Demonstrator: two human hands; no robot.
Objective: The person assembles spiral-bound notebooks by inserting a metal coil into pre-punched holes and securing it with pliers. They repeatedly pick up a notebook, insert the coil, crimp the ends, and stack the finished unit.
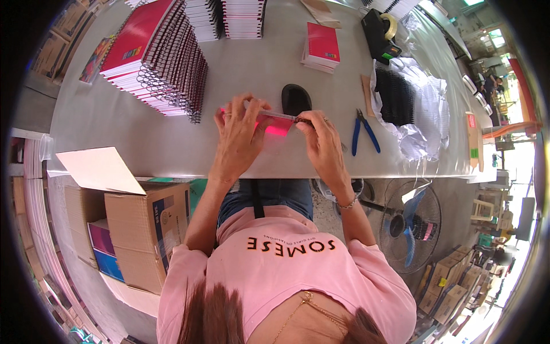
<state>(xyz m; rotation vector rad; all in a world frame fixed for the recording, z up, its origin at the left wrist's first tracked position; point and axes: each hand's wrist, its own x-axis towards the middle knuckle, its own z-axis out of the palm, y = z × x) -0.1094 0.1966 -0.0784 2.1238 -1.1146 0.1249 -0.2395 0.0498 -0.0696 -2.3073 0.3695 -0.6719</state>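
Note:
Both of my hands are around a thin pink-covered notebook (279,125), held up on edge over the front of the table. My left hand (235,132) grips its left part, fingers bent over the top edge. At the right end, my right hand (322,142) pinches its corner, where a bit of dark spiral coil shows at the fingertips. How far the coil runs through the holes is hidden. Right behind the notebook is a black oval object (295,98). Blue-handled cutting pliers (361,131) lie right of my right hand, beside a bundle of black spiral coils (395,96) on crumpled white wrapping.
Tall stacks of red spiral-bound notebooks (133,43) rise at the back left. A smaller red stack (322,43) sits at the far middle, near a black tape dispenser (378,37). Below the table are an opened cardboard box (134,241) on the left and a fan (409,225) on the right.

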